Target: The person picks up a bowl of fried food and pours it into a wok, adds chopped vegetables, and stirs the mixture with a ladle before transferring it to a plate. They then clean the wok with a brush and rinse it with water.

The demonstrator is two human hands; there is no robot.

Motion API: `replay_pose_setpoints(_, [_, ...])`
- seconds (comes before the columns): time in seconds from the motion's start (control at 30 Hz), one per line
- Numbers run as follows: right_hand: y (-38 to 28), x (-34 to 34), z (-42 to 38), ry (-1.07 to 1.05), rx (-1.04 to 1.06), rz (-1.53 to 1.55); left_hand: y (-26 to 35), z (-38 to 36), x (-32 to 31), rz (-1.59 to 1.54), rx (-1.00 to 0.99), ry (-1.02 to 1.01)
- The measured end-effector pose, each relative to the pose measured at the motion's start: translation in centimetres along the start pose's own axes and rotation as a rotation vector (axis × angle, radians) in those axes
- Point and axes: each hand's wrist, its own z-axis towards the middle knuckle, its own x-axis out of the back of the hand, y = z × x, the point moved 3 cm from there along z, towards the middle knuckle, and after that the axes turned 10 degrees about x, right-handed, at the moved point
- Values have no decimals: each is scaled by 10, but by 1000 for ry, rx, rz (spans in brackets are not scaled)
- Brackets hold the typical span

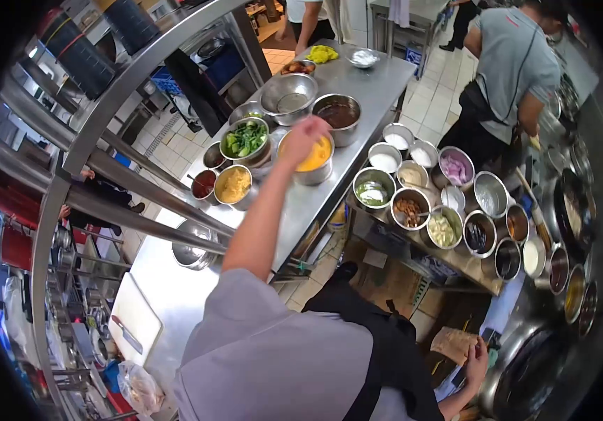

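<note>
Reaching across the steel counter point(366, 72), your left hand point(304, 139) is over the steel pot point(313, 177) of yellow liquid point(315, 157), which looks like beaten egg. Your fingers are bunched and partly bent, not spread, but the blur hides their tips, so I can't tell whether you have hold of anything or touch the liquid. The step in hand looks like reaching to that pot. It stands upright on the counter, beside the dark sauce pot point(346, 135) and near the leafy greens point(246, 139). From this position, your next move calls for a steady wrist and a hand kept high enough to clear the rims; dragging it sideways could tip the pot or drip yellow into the sauce. Down at your other side, your right hand point(478, 361) is half closed with fingers curled, near the teal cloth point(491, 345) and the large wok point(534, 372); I can't tell whether it grips anything. Keep that arm settled while the left works, as the reach spreads you between counter and stove. A co-worker point(517, 70) stands well apart, facing the stove side.
</note>
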Motion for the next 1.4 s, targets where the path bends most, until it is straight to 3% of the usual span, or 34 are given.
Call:
replay_pose_setpoints(0.03, [-27, -11, 11, -55, -35, -30, -2, 24, 43, -48, -28, 199])
replay_pose_setpoints(0.07, [-47, -20, 21, -108, -71, -60, -12, 47, 88, -45, 93, 389])
replay_pose_setpoints(0.1, [-31, -31, 38, -125, 23, -130, -22, 63, 126, -140, 109, 494])
replay_pose_setpoints(0.13, [-26, -46, 48, -117, 23, -136, -40, 84, 169, 117, 267, 675])
replay_pose_setpoints(0.17, [-24, -60, 56, -155, -18, -61, -80, 103, 208, 117, 124, 806])
replay_pose_setpoints(0.2, [-16, -75, 62, -190, -62, 17, -81, 105, 227, 154, 269, 871])
replay_pose_setpoints(0.23, [15, -90, 67, -207, -8, 37, -118, 122, 260, 249, 306, 843])
replay_pose_setpoints(0.3, [-24, -115, 43, -281, -349, 28, -139, 129, 286, 439, 502, 876])
replay_pose_setpoints(0.37, [20, -136, 17, -254, -531, 115, -153, 131, 303, 592, 621, 832])
replay_pose_setpoints(0.43, [43, -147, -16, -303, -562, 147, -177, 138, 323, 731, 695, 751])
replay_pose_setpoints(0.5, [133, -146, -58, -346, -567, 78, -188, 145, 331, 686, 755, 716])
replay_pose_setpoints(0.57, [268, -142, -125, -416, -533, -66, -180, 161, 326, 761, 748, 734])
replay_pose_setpoints(0.63, [186, -129, -135, -283, -680, -22, -184, 191, 327, 799, 736, 714])
replay_pose_setpoints(0.7, [147, -116, -135, -165, -739, 22, -168, 224, 314, 765, 654, 678])
replay_pose_setpoints(0.87, [83, -110, -110, 51, -666, 138, -149, 318, 263, 833, 615, 499])
replay_pose_setpoints(0.9, [45, -114, -99, 107, -856, 244, -139, 332, 241, 934, 641, 459])
replay_pose_setpoints(0.93, [-8, -121, -84, 109, -861, 242, -127, 341, 219, 1034, 670, 424])
replay_pose_setpoints(1.0, [-79, -135, -60, 35, -1061, 173, -93, 351, 166, 1177, 629, 290])
replay_pose_setpoints(1.1, [177, -105, -81, -98, -443, 327, -120, 394, 113, 1291, 415, 246])
replay_pose_setpoints(1.2, [116, -131, 6, -184, -573, 98, -122, 404, 78, 1299, 432, 356])
replay_pose_setpoints(1.3, [78, -119, 50, -199, -584, 35, -165, 431, 57, 1213, 667, 178])
replay_pose_setpoints(1.4, [54, -111, 66, -187, -608, 5, -154, 426, 41, 1288, 748, 66])
